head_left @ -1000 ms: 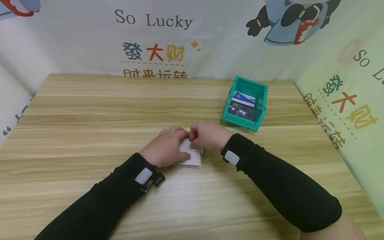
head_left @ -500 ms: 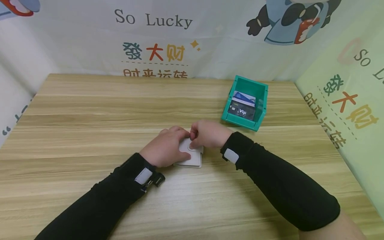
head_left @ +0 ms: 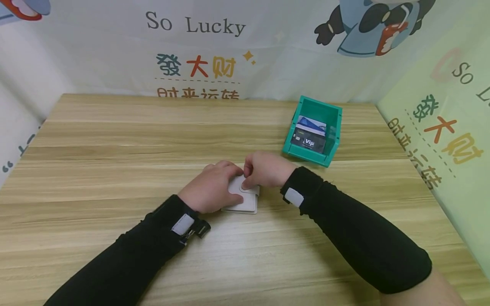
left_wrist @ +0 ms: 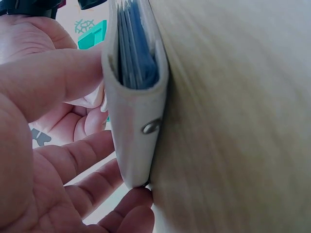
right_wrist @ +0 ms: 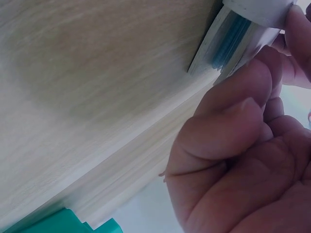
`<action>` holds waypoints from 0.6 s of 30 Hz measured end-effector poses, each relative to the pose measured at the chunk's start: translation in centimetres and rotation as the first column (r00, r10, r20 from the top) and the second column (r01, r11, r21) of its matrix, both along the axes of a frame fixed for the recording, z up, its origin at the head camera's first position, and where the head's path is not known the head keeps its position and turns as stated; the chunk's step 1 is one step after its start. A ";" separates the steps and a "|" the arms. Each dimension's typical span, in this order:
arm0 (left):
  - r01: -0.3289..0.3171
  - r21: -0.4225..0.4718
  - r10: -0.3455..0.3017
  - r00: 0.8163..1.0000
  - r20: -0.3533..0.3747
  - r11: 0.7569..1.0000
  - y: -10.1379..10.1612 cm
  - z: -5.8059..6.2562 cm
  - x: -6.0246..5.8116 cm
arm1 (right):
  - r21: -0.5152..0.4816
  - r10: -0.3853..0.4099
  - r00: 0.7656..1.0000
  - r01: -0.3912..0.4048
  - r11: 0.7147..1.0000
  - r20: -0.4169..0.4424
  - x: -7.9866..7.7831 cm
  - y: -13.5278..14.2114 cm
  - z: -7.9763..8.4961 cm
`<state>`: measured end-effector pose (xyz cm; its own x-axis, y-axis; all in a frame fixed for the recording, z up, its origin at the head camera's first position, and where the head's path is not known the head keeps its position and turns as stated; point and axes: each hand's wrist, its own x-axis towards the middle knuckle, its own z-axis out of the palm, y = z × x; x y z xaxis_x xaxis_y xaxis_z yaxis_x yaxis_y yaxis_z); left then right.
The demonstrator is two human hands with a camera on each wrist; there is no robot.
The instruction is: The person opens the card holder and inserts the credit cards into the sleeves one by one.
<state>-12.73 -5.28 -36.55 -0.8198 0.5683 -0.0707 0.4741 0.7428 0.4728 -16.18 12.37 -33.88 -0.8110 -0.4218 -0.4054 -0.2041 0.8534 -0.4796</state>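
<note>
A small white card holder (head_left: 250, 204) with a strap and round snap lies on the wooden table in the head view. My left hand (head_left: 212, 187) grips it from the left, thumb over its face and fingers at its far side. The left wrist view shows the card holder (left_wrist: 136, 126) edge on, with a metal rivet and bluish clear sleeves inside. My right hand (head_left: 268, 170) has curled fingers at the upper right, its thumb by the snap. In the right wrist view, the strap (right_wrist: 262, 9) wraps round the sleeves' open side, and the right fingertips pinch near the cover's edge.
A green bin (head_left: 331, 157) stands at the back right of the table (head_left: 115, 148). Inside it lie a black VIP card (head_left: 308, 141) and a blue and white card (head_left: 311, 125). A printed cloth (head_left: 268, 68) hangs behind the table and along its sides.
My right hand and forearm have shifted slightly up and left in the head view. The left hand and the card holder stay in place.
</note>
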 end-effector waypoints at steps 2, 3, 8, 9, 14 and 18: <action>0.001 -0.001 -0.001 1.000 -0.002 1.000 0.0 0.0 0.0 | 0.006 -0.005 1.000 0.005 1.000 0.002 0.0 0.0 0.0; 0.001 -0.001 -0.001 1.000 -0.002 1.000 0.0 0.0 0.0 | 0.008 -0.006 1.000 0.006 1.000 0.002 -0.1 0.0 0.0; 0.003 0.000 -0.003 1.000 -0.003 1.000 0.0 0.0 0.0 | 0.026 -0.009 1.000 0.009 1.000 -0.004 -0.1 0.0 0.0; 0.002 0.000 -0.002 1.000 -0.002 1.000 0.0 0.0 0.0 | 0.028 -0.011 1.000 0.011 1.000 -0.003 -0.1 0.0 0.0; -0.001 -0.003 0.001 1.000 0.001 1.000 0.0 0.0 -0.1 | 0.038 -0.017 1.000 0.017 0.999 0.003 -0.1 -0.1 0.2; 0.000 -0.007 0.000 1.000 -0.002 1.000 0.0 0.0 0.0 | 0.048 -0.019 1.000 0.019 0.999 0.006 -0.1 -0.1 0.2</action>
<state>-12.78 -5.25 -36.53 -0.8199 0.5678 -0.0731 0.4751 0.7461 0.4665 -16.27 12.23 -33.68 -0.8160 -0.3864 -0.4300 -0.1851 0.8792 -0.4390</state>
